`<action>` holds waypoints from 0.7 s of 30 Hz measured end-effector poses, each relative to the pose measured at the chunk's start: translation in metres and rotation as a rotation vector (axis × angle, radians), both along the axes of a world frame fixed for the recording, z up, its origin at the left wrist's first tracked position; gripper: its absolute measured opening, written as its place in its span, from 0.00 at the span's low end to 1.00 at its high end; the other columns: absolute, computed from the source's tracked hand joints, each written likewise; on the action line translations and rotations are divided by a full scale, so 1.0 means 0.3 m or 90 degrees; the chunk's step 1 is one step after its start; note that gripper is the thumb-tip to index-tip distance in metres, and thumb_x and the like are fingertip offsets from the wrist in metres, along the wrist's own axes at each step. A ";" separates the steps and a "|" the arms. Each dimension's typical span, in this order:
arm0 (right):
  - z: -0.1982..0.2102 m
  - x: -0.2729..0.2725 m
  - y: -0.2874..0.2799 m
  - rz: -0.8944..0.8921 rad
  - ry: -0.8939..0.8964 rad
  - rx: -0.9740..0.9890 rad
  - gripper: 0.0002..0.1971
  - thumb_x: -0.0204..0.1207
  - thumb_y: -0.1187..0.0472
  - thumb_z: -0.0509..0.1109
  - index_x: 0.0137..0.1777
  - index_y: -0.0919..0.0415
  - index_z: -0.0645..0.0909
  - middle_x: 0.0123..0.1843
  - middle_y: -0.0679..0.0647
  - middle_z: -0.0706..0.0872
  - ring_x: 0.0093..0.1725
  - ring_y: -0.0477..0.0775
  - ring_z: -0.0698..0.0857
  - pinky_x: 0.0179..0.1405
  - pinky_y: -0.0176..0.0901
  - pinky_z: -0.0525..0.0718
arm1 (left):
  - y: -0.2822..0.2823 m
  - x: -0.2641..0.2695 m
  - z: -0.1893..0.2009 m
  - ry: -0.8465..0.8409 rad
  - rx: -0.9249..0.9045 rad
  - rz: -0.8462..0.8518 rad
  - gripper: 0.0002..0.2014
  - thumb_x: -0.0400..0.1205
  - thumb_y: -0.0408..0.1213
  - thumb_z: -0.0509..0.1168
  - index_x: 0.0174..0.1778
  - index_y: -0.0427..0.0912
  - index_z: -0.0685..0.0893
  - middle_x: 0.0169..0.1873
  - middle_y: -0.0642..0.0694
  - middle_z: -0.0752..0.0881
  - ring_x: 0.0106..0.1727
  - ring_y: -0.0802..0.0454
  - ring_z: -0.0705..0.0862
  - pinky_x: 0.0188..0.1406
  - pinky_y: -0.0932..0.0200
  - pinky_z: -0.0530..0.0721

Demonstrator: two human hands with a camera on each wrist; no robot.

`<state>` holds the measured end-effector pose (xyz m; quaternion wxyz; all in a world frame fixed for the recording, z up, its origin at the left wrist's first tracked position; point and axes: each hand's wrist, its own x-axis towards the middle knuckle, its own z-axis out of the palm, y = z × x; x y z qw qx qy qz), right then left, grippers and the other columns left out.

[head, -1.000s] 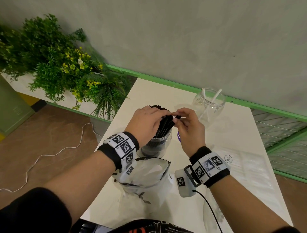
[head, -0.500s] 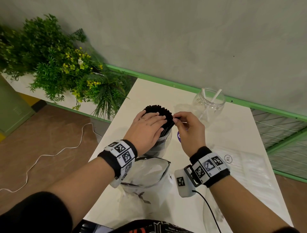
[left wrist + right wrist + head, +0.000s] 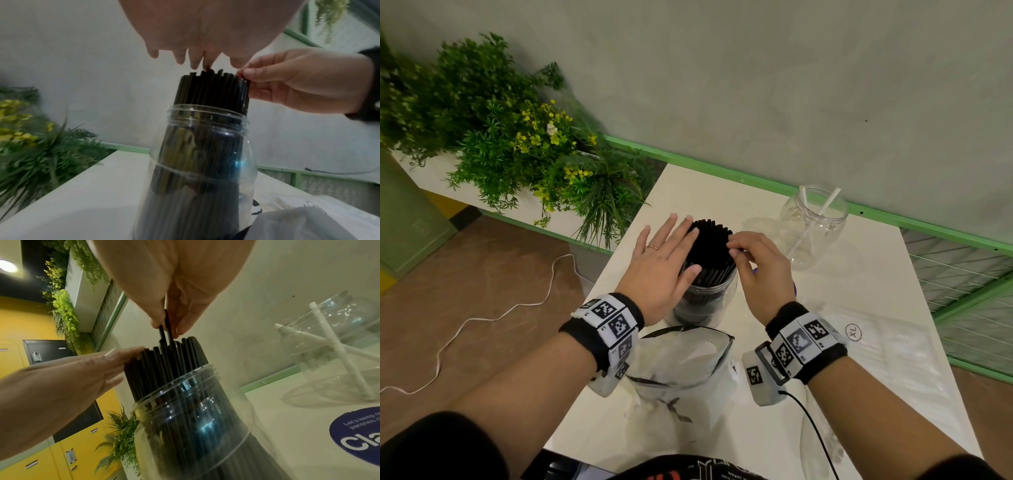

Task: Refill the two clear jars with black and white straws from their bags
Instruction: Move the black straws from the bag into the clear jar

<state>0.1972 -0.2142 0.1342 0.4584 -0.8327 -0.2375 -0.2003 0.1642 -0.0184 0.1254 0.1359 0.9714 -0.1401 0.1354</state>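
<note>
The near jar [image 3: 703, 298] stands at the table's [image 3: 876, 274] middle, packed tight with black straws [image 3: 710, 243] whose tops rise well above its rim, so the black half looks close to done. The bag [image 3: 681, 359] at 6 o'clock from that jar lies slack and looks nearly empty (a few dark scraps show through it, too small to name). The white half has barely begun: the far jar [image 3: 813, 226], at 2 o'clock from the near one, holds just two white straws [image 3: 825, 205] leaning crossed, and a second clear bag [image 3: 887, 356] at 4 o'clock lies flat on the table; I cannot tell what it holds.

The left hand [image 3: 662, 270] is spread wide, fingers straight, its fingertips [image 3: 125, 353] pressed flat against the 9 o'clock side of the bundle's top, steadying the straws rather than gripping them. The right hand [image 3: 760, 267] is narrowed to a pinch at the bundle's 3 o'clock edge: the right wrist view shows thumb and fingers closed round two black straws standing a little proud of the rest, seemingly to seat them level. What remains, by my reading, is tidying this bundle, then filling the far jar with white straws.
</note>
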 end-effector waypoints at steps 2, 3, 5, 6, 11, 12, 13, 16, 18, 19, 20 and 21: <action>-0.017 -0.008 0.009 0.035 0.016 -0.047 0.16 0.82 0.73 0.61 0.66 0.64 0.82 0.67 0.52 0.82 0.66 0.39 0.77 0.69 0.27 0.71 | 0.016 -0.008 -0.005 0.017 -0.020 0.022 0.31 0.84 0.56 0.39 0.83 0.46 0.57 0.84 0.52 0.52 0.84 0.54 0.43 0.82 0.41 0.45; -0.031 -0.014 0.013 0.058 0.039 -0.092 0.19 0.83 0.73 0.59 0.72 0.63 0.77 0.72 0.52 0.78 0.71 0.39 0.72 0.73 0.24 0.65 | 0.023 -0.010 -0.009 0.025 -0.031 0.028 0.32 0.84 0.57 0.38 0.83 0.47 0.57 0.84 0.52 0.52 0.84 0.55 0.43 0.82 0.41 0.45; -0.062 -0.025 0.016 0.093 0.054 -0.208 0.22 0.86 0.69 0.54 0.79 0.60 0.69 0.79 0.52 0.71 0.79 0.41 0.62 0.79 0.27 0.53 | 0.037 -0.015 -0.015 0.034 -0.053 0.037 0.33 0.83 0.58 0.37 0.83 0.47 0.57 0.84 0.53 0.53 0.84 0.56 0.44 0.82 0.42 0.44; -0.074 -0.027 0.015 0.101 0.032 -0.255 0.22 0.86 0.65 0.51 0.79 0.61 0.68 0.80 0.54 0.71 0.80 0.42 0.59 0.81 0.31 0.49 | 0.042 -0.016 -0.018 0.034 -0.062 0.041 0.33 0.83 0.58 0.37 0.83 0.48 0.57 0.84 0.53 0.53 0.84 0.57 0.44 0.82 0.43 0.44; -0.052 -0.028 0.008 0.137 0.024 -0.363 0.28 0.85 0.52 0.46 0.84 0.60 0.55 0.86 0.52 0.56 0.85 0.44 0.48 0.83 0.39 0.42 | 0.059 -0.020 -0.031 0.028 -0.107 0.051 0.32 0.83 0.58 0.39 0.82 0.48 0.61 0.83 0.53 0.58 0.84 0.57 0.48 0.82 0.43 0.48; -0.044 -0.029 0.011 0.145 0.024 -0.406 0.30 0.84 0.50 0.47 0.85 0.59 0.50 0.86 0.51 0.52 0.85 0.44 0.46 0.84 0.41 0.41 | 0.060 -0.019 -0.032 0.025 -0.112 0.051 0.32 0.83 0.57 0.39 0.81 0.48 0.62 0.82 0.53 0.58 0.84 0.57 0.48 0.82 0.44 0.49; -0.037 -0.027 0.013 0.147 0.016 -0.447 0.31 0.84 0.49 0.47 0.85 0.59 0.47 0.87 0.51 0.51 0.85 0.45 0.44 0.84 0.43 0.40 | 0.060 -0.019 -0.034 0.024 -0.118 0.050 0.31 0.83 0.57 0.39 0.81 0.48 0.62 0.82 0.53 0.59 0.84 0.57 0.49 0.82 0.44 0.50; -0.024 0.004 0.031 0.134 -0.056 -0.524 0.31 0.85 0.46 0.47 0.85 0.58 0.50 0.87 0.52 0.51 0.85 0.50 0.43 0.84 0.46 0.39 | 0.059 -0.016 -0.044 0.034 -0.144 0.053 0.31 0.83 0.57 0.40 0.81 0.49 0.63 0.82 0.54 0.60 0.83 0.58 0.50 0.82 0.45 0.50; -0.019 0.031 0.052 0.142 -0.056 -0.551 0.32 0.83 0.44 0.46 0.85 0.56 0.51 0.87 0.52 0.49 0.86 0.52 0.44 0.84 0.49 0.41 | 0.064 -0.011 -0.057 0.044 -0.163 0.059 0.31 0.83 0.55 0.40 0.81 0.48 0.62 0.82 0.53 0.61 0.83 0.57 0.51 0.82 0.44 0.53; -0.014 0.046 0.064 0.151 -0.042 -0.565 0.33 0.82 0.42 0.44 0.85 0.56 0.52 0.87 0.52 0.51 0.86 0.53 0.45 0.84 0.52 0.44 | 0.067 -0.008 -0.063 0.051 -0.175 0.062 0.32 0.82 0.54 0.40 0.81 0.47 0.61 0.82 0.52 0.61 0.83 0.56 0.52 0.81 0.43 0.54; -0.006 0.059 0.076 0.156 -0.032 -0.575 0.34 0.81 0.40 0.42 0.85 0.57 0.54 0.87 0.52 0.53 0.86 0.54 0.47 0.84 0.54 0.46 | 0.071 -0.007 -0.069 0.060 -0.185 0.067 0.32 0.81 0.53 0.40 0.82 0.46 0.60 0.82 0.51 0.61 0.83 0.55 0.52 0.81 0.43 0.55; 0.004 0.072 0.086 0.157 -0.037 -0.577 0.35 0.81 0.39 0.42 0.84 0.57 0.57 0.86 0.53 0.55 0.86 0.56 0.49 0.84 0.55 0.48 | 0.074 -0.006 -0.072 0.073 -0.192 0.073 0.32 0.80 0.52 0.41 0.82 0.46 0.59 0.82 0.51 0.61 0.83 0.55 0.52 0.81 0.44 0.55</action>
